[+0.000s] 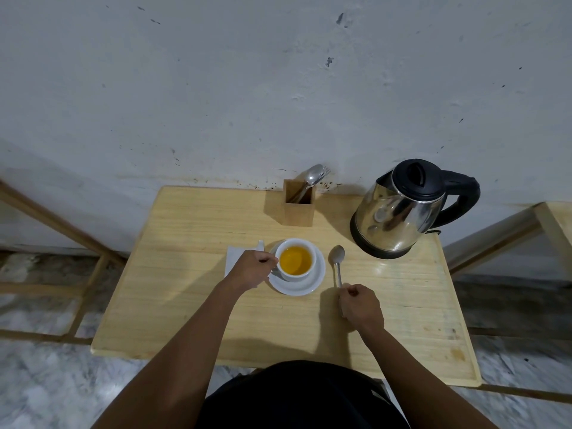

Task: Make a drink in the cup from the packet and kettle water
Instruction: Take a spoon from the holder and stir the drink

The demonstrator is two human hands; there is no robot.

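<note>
A white cup [309, 267] full of orange-yellow liquid stands on a white saucer [312, 284] in the middle of the wooden table [185, 289]. My left hand [252, 269] is closed at the cup's left side, on its handle. My right hand [360, 305] grips the handle of a metal spoon [336, 258], whose bowl lies on the table just right of the saucer. A white packet [235, 255] lies flat left of the cup, partly hidden under my left hand. The steel kettle [399, 212] with a black lid and handle stands at the back right.
A wooden holder [298, 209] with spoons and a fork stands at the back, against the grey wall. Wooden frames stand to the left and right of the table. Marble floor lies below the near edge.
</note>
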